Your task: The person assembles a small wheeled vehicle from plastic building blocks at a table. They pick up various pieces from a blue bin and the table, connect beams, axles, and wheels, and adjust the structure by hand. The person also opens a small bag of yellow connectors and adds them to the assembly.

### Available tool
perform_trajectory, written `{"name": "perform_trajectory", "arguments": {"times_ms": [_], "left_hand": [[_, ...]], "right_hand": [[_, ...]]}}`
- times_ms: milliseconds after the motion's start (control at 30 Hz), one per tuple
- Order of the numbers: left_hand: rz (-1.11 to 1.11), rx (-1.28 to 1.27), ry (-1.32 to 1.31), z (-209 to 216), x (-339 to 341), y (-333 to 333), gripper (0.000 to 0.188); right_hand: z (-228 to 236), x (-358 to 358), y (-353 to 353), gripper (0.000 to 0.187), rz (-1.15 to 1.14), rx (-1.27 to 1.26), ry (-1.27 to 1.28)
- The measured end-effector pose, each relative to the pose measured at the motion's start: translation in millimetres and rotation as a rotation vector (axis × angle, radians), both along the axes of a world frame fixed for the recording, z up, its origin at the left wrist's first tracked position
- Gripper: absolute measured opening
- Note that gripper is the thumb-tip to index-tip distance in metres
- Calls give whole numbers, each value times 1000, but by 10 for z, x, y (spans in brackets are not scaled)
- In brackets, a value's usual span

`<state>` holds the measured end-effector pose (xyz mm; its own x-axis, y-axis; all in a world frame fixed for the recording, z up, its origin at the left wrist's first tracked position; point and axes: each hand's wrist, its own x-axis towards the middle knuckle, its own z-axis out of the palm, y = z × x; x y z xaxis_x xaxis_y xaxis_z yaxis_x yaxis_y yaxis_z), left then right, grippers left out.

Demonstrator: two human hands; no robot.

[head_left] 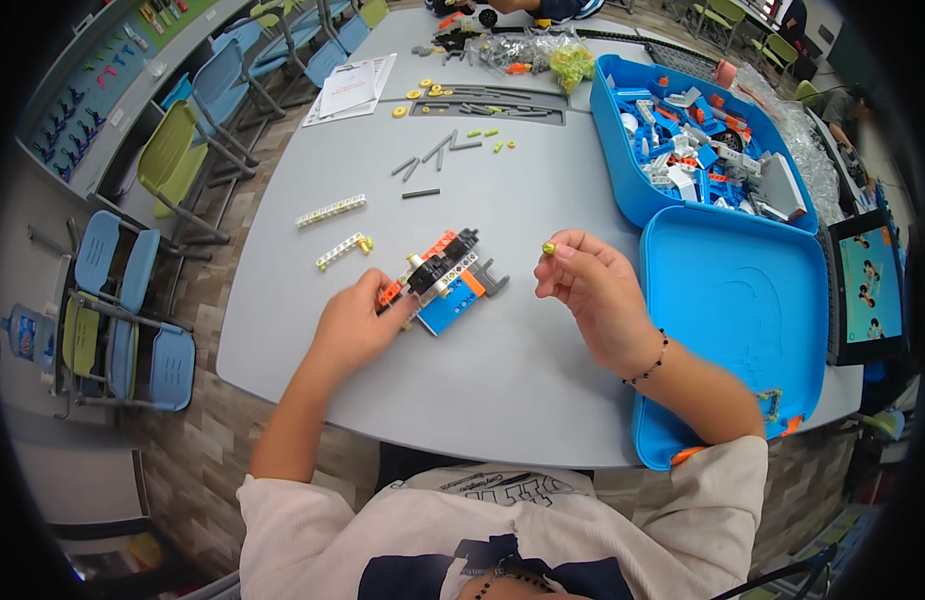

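Observation:
My left hand (354, 325) is closed around the left end of a building-brick model (444, 280) on the grey table. The model has orange and white beams, black parts in its middle, a blue panel with an orange corner and a grey forked piece on its right. To the right of it, my right hand (597, 292) is raised, pinching a small lime-green connector piece (548, 248) between thumb and forefinger. A white beam (330, 211) and a shorter white beam with lime pegs (344, 252) lie to the left of the model.
Grey axles (440, 148) and small lime pieces lie beyond the model. At right stands a blue bin (622, 160) full of bricks, its blue lid (732, 330) beside my right forearm. A tablet (867, 285) stands at the far right, papers (350, 88) at the back left.

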<state>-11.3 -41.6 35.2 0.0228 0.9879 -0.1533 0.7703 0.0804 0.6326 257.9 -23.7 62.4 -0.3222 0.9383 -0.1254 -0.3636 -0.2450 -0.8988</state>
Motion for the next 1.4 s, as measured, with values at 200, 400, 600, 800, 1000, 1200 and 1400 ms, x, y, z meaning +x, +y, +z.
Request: {"name": "perform_trajectory", "arguments": {"times_ms": [200,400,600,800,1000,1200,1400], "left_hand": [[-132,-116,90,202,131,-557,42],[-48,-36,81,336,-46,-523,25],[-130,55,-634,345,-244,14,18],[-140,-45,-673,170,25,545,18],[-541,-236,-217,83,172,818,20],[-767,-314,-115,124,141,1000,18],[-802,-373,-169,122,5,1001,13]], "right_hand": [[-10,32,31,14,34,-1,8],[12,11,56,7,114,22,-35],[125,-13,86,4,267,77,-250],[80,-200,601,9,394,254,-650],[14,-222,731,15,521,359,-704],[110,-114,646,12,428,544,-871],[137,-114,624,16,436,624,-974]]}}
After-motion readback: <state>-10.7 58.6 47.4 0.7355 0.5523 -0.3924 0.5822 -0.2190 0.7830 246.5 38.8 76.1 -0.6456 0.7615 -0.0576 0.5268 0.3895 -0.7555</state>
